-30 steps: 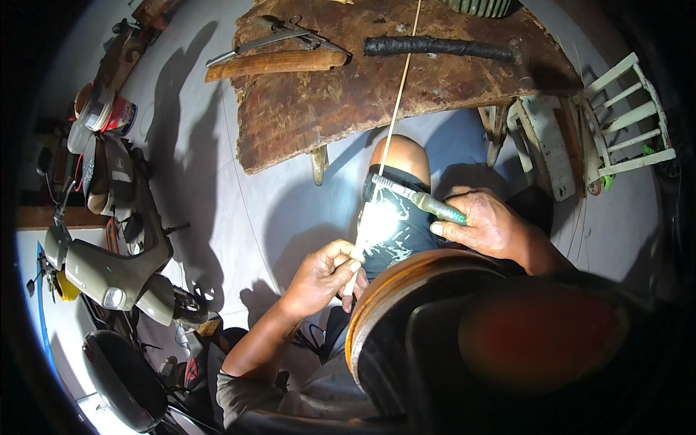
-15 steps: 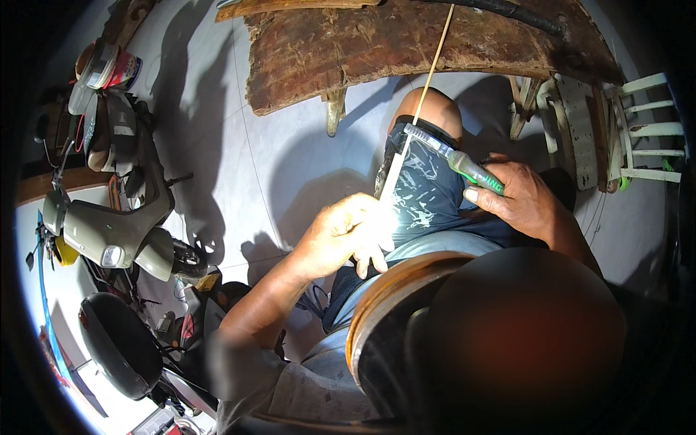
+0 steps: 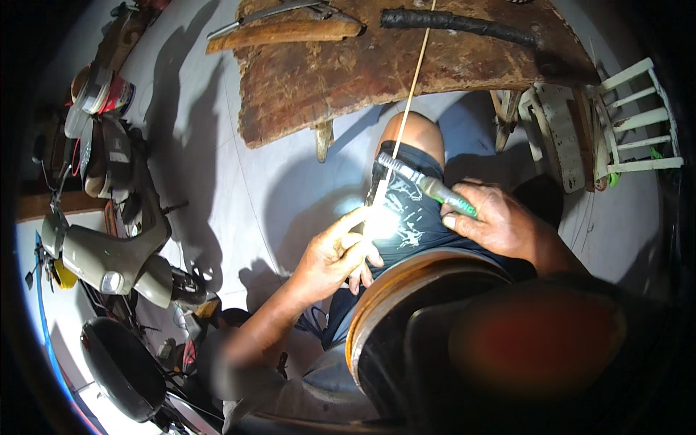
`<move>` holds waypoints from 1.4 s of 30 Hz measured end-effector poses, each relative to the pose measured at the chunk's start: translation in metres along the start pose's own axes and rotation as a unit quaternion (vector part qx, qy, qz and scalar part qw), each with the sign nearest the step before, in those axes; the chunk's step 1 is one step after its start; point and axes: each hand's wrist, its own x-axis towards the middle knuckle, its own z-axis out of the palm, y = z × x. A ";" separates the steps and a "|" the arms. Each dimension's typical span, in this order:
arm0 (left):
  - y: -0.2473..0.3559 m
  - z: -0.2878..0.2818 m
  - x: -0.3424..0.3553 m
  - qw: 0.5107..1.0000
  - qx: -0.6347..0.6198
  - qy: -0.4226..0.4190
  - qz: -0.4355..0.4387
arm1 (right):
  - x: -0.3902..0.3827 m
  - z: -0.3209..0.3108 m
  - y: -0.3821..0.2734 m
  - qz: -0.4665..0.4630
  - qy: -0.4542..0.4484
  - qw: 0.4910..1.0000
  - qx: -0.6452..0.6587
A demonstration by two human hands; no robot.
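Observation:
My left hand (image 3: pixel 330 261) is closed on the near end of a long thin pale stick, beside my thigh; bright glare hides part of the grip. A wider, flat pale section (image 3: pixel 380 194) shows just above the fingers. The thin stick (image 3: pixel 412 98) runs on away from me, over my knee and across the wooden table. My right hand (image 3: pixel 493 221) is wrapped round the green and dark handle of a hand tool (image 3: pixel 420 183). Its grey ridged head lies against the stick, a short way beyond my left hand. The tool's exact kind is unclear.
Ahead is a rough wooden table (image 3: pixel 319 80) bearing a curved wooden piece (image 3: pixel 283 33) with metal parts and a black-wrapped rod (image 3: pixel 457 23). A white chair (image 3: pixel 638 119) stands at right. Scooters (image 3: pixel 109 254) line the left side. A rusty round rim (image 3: pixel 370 312) is near my lap.
The view has shifted, so the table sits lower and shows more on top. Both hands appear slightly left and lower, keeping their holds. The tool's head is still at the stick.

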 end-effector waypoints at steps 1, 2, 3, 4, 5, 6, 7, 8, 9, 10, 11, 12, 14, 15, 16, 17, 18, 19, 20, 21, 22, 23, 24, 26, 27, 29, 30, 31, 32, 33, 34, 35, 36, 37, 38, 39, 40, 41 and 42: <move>0.000 0.001 0.000 1.000 0.011 0.010 -0.010 | 0.000 0.003 -0.002 -0.005 0.007 1.000 -0.008; 0.000 0.001 0.000 1.000 0.009 0.015 -0.019 | 0.001 0.005 -0.004 -0.009 0.001 1.000 0.002; 0.000 0.001 0.000 1.000 0.006 0.014 -0.023 | 0.001 0.006 -0.006 -0.021 -0.007 1.000 0.016; 0.000 0.001 0.000 1.000 0.001 0.016 -0.027 | 0.003 0.008 -0.007 -0.033 -0.006 0.999 0.024; 0.000 0.000 0.001 0.999 -0.006 0.020 -0.033 | 0.004 0.008 -0.008 -0.025 -0.013 0.999 0.026; 0.000 -0.001 0.002 0.999 -0.008 0.012 -0.034 | 0.005 0.009 -0.009 -0.017 -0.021 0.999 0.028; 0.000 -0.002 0.002 0.999 -0.004 0.009 -0.032 | 0.006 0.010 -0.009 -0.013 -0.030 0.999 0.032; 0.000 -0.002 0.002 1.000 -0.001 0.008 -0.030 | 0.007 0.010 -0.009 -0.008 -0.036 0.999 0.035; 0.000 -0.002 0.003 1.000 0.001 0.009 -0.029 | 0.008 0.010 -0.008 -0.005 -0.038 0.999 0.029; 0.000 -0.002 0.003 1.000 0.009 0.012 -0.026 | 0.009 0.011 -0.008 -0.008 -0.039 0.999 0.023; 0.000 -0.002 0.003 0.999 0.015 0.016 -0.024 | 0.009 0.012 -0.007 -0.010 -0.041 0.999 0.017; 0.000 -0.001 0.003 0.999 0.021 0.022 -0.023 | 0.010 0.012 -0.005 -0.001 -0.044 0.999 0.014; -0.001 0.002 0.002 0.998 0.032 0.041 -0.032 | 0.010 0.013 -0.003 0.019 -0.052 0.998 0.007; -0.002 0.003 0.002 0.997 0.038 0.052 -0.036 | 0.011 0.014 -0.002 0.018 -0.051 0.998 0.007; -0.002 0.004 0.001 0.998 0.035 0.051 -0.033 | 0.011 0.014 -0.001 0.017 -0.050 0.999 0.007; -0.003 0.004 0.001 0.998 0.031 0.051 -0.028 | 0.011 0.015 -0.001 0.016 -0.049 0.999 0.006; -0.003 0.004 0.001 0.998 0.029 0.052 -0.019 | 0.011 0.015 -0.001 0.013 -0.046 0.999 0.011; -0.003 0.004 0.001 0.998 0.032 0.051 -0.024 | 0.011 0.015 -0.001 0.010 -0.042 0.999 0.016; -0.004 0.003 0.001 0.998 0.036 0.050 -0.025 | 0.011 0.014 -0.002 0.008 -0.041 0.999 0.017; -0.004 0.002 0.002 0.997 0.042 0.052 -0.028 | 0.011 0.014 -0.003 0.011 -0.043 0.999 0.012; -0.003 0.001 0.002 0.998 0.038 0.047 -0.030 | 0.011 0.013 -0.003 0.015 -0.046 0.999 0.002; -0.003 -0.001 0.003 0.998 0.035 0.043 -0.035 | 0.011 0.013 -0.004 0.014 -0.048 0.999 -0.004; -0.003 -0.002 0.003 0.998 0.032 0.044 -0.044 | 0.011 0.013 -0.005 0.022 -0.048 0.999 -0.005; -0.002 -0.003 0.003 0.999 0.031 0.029 -0.032 | 0.011 0.014 -0.005 0.027 -0.044 0.999 -0.001; -0.001 -0.003 0.003 0.999 0.029 0.027 -0.029 | 0.011 0.014 -0.005 0.017 -0.039 0.999 0.003; -0.001 -0.003 0.002 0.999 0.038 0.025 -0.013 | 0.012 0.016 -0.005 0.010 -0.034 0.999 0.007; -0.001 -0.002 0.002 0.999 0.041 0.026 -0.006 | 0.012 0.016 -0.005 -0.002 -0.030 1.000 0.008; -0.001 -0.002 0.002 0.999 0.043 0.027 -0.008 | 0.012 0.016 -0.005 0.001 -0.032 0.999 0.005; -0.001 -0.002 0.002 0.999 0.045 0.028 -0.010 | 0.012 0.016 -0.005 0.010 -0.038 0.999 0.001; -0.002 -0.002 0.001 0.999 0.044 0.029 -0.008 | 0.012 0.015 -0.005 0.014 -0.041 0.999 -0.012; -0.002 -0.002 0.002 0.999 0.040 0.025 -0.008 | 0.012 0.015 -0.005 0.024 -0.047 0.998 -0.025; -0.003 -0.002 0.002 0.999 0.034 0.022 -0.004 | 0.012 0.014 -0.005 0.034 -0.052 0.997 -0.039; -0.003 -0.003 0.003 0.999 0.026 0.023 -0.004 | 0.012 0.015 -0.005 0.036 -0.050 0.997 -0.035; -0.004 -0.004 0.004 1.000 0.024 0.016 0.000 | 0.012 0.015 -0.004 0.037 -0.047 0.998 -0.032; -0.004 -0.005 0.004 1.000 0.021 0.013 -0.001 | 0.012 0.016 -0.003 0.033 -0.045 0.998 -0.023; -0.005 -0.006 0.004 1.000 0.013 0.012 -0.004 | 0.012 0.017 -0.002 0.034 -0.041 0.998 -0.012; -0.005 -0.007 0.004 1.000 0.009 0.008 -0.010 | 0.013 0.019 0.000 0.030 -0.038 0.999 0.003; -0.005 -0.009 0.005 1.000 0.001 0.004 -0.018 | 0.014 0.021 0.002 0.024 -0.033 0.999 0.018; -0.005 -0.011 0.006 1.000 -0.010 0.001 -0.024 | 0.014 0.023 0.005 0.030 -0.029 0.999 0.013</move>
